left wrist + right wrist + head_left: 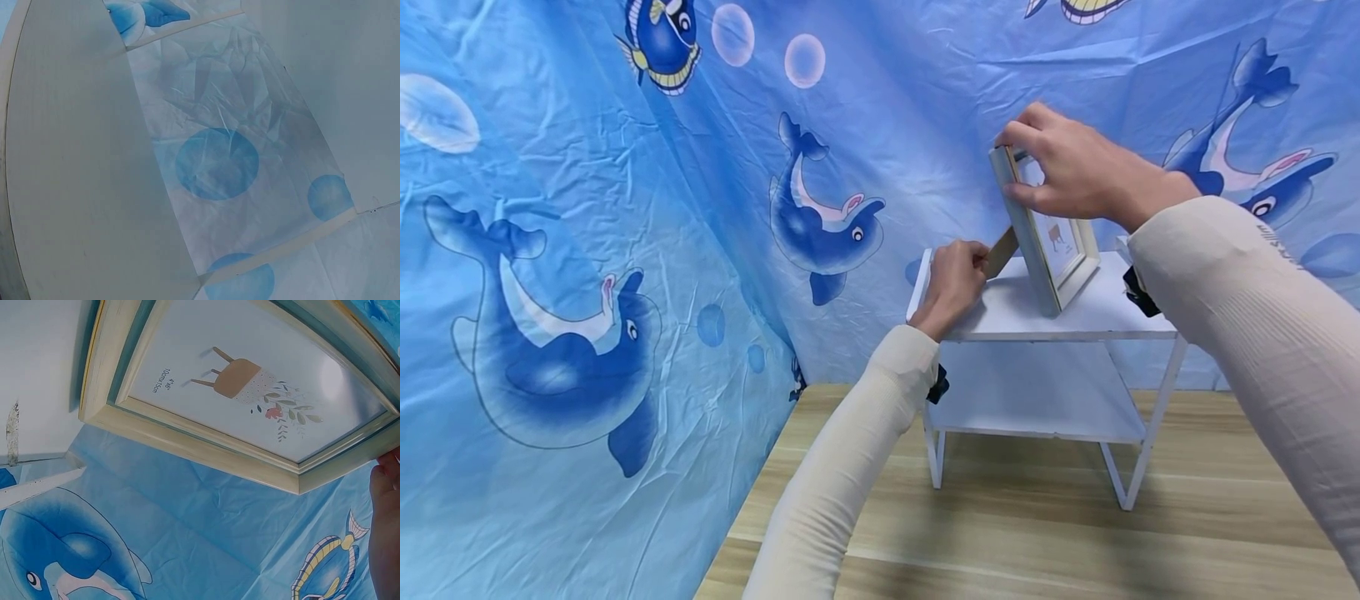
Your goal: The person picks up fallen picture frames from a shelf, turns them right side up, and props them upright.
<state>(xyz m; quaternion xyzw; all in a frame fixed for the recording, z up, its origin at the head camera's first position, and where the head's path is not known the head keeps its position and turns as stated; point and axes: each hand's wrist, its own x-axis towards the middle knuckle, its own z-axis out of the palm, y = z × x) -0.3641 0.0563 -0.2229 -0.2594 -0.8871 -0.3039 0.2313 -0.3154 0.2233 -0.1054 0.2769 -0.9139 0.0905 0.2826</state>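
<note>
Blue dolphin-print cloth [715, 258] to the left of and behind both hands, hanging in creases. Next along, left hand [953, 279] with fingers curled in, seemingly pinching the lower end of a brown easel strut [1002, 252] (thumb out of sight, so no telling how firmly). With too hard a pull outward, possible strain where strut and backing meet; with too little spread, likely a backward fold under load. Between the hands, tilted photo frame [1049, 242], cream with gold and grey-blue trim, resting by its bottom edge on the white two-tier side table [1011, 310] below both hands. Smooth-looking top there, hence a possible outward slip of that edge if pushed from above. Rightmost, right hand [1063, 167], partly closed around the frame's top corner, with thumb on the front and fingers over the edge. On release before firm strut support, probable toppling, with damage to the glazed front as the worst result.
</note>
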